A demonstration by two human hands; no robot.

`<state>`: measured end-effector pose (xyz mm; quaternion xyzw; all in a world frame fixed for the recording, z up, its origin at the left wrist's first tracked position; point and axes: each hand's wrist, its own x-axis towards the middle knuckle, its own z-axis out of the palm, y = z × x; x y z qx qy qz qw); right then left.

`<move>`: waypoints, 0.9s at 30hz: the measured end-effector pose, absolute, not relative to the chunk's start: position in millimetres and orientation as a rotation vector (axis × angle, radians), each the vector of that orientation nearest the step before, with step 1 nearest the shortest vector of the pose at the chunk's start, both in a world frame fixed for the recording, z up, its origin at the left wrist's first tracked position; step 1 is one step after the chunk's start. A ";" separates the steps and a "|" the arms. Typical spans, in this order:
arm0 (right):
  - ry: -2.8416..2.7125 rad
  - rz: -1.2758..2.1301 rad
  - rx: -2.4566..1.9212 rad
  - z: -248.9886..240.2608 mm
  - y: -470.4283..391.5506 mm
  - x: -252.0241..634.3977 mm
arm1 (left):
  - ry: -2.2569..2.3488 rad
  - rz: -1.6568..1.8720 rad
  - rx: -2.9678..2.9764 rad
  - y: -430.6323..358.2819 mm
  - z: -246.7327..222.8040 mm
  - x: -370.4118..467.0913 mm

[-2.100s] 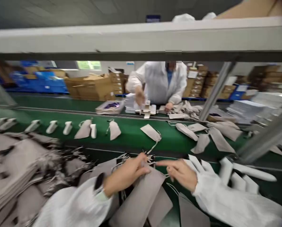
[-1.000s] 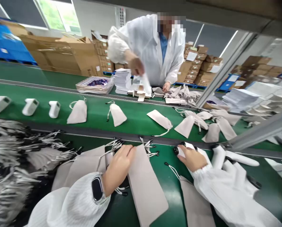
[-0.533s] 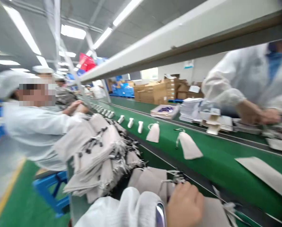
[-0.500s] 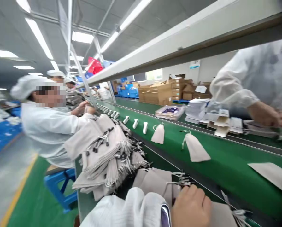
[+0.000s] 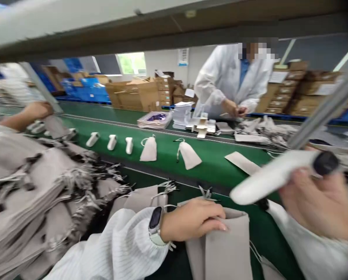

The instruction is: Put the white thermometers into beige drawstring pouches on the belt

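My left hand [image 5: 193, 219], with a watch at its wrist, grips the open mouth of a light grey fabric drawstring pouch [image 5: 228, 249] at the near edge. In my right hand [image 5: 320, 202] is a white handheld device [image 5: 276, 177] with a round black end, tilted and held above and right of the pouch; it is somewhat blurred. Below it a second black tip shows, and I cannot make out fully what it belongs to. More grey pouches [image 5: 145, 196] with white cords lie behind my left wrist. A large heap of pouches [image 5: 45, 194] fills the left.
A green conveyor belt [image 5: 209, 151] crosses ahead, carrying white devices [image 5: 112, 142] and filled-looking pouches [image 5: 149, 148]. Across it stands a co-worker [image 5: 232, 81] handling something small, near folded white boxes [image 5: 182, 114] and a clear tray [image 5: 154, 119]. A co-worker's hand [image 5: 36, 111] reaches in at left. An overhead beam [image 5: 162, 23] spans above.
The view has swung right. My left hand now grips the pouch's mouth, and my right hand has come into view with a white device. The co-worker's hand at left now reaches over the belt.
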<state>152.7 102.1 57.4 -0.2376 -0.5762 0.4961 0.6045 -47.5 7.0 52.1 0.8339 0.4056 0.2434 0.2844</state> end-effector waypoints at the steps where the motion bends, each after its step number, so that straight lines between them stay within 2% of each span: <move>1: -1.254 1.206 -0.553 60.2 99.9 151.3 | 1.091 0.686 2.203 8.5 51.6 -42.0; 4: -1.231 1.445 -0.596 61.4 103.1 138.3 | 1.204 0.781 2.111 10.3 48.8 -35.1; 7: -1.326 1.538 -0.669 57.0 106.2 129.7 | 1.238 0.823 2.074 11.4 49.6 -38.8; 14: -2.036 1.779 -0.614 31.2 82.5 108.8 | 1.452 1.051 1.957 21.5 52.1 -49.4; 16: -2.029 1.726 -0.705 25.9 85.5 115.0 | 1.487 0.966 1.945 20.9 52.4 -56.7; 21: -1.616 1.259 -1.025 27.7 105.8 153.0 | 1.529 0.569 1.877 6.3 63.1 -76.5; 27: -1.835 1.706 -0.488 21.5 55.8 110.0 | 1.343 1.027 1.764 8.7 77.7 -52.2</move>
